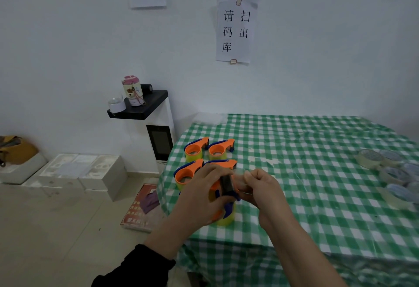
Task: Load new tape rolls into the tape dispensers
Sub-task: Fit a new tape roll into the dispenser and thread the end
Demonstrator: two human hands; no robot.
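- Four loaded tape dispensers (196, 149) stand in two pairs near the worktop's left edge, orange and blue shells round yellow-edged rolls.
- Our left hand (199, 196) has its grip clamped round another tape dispenser (224, 209), held just above the worktop (317, 196) in front of those four.
- We judge it light and stiff. It is best held by the plastic body, as now, clear of the dark cutter end, which is likely sharp.
- Our right hand (260, 187) has its grip pressed together beside the cutter, apparently pinching the tape end (241, 187). The film is clear and blurred, so we are not certain.
- That strip should be thin, floppy and sticky. We would pinch only its tip and keep it taut.
- Spare tape rolls (371, 158) lie clustered at the far right edge. They look light and smooth-sided, easiest taken across the outer rim.
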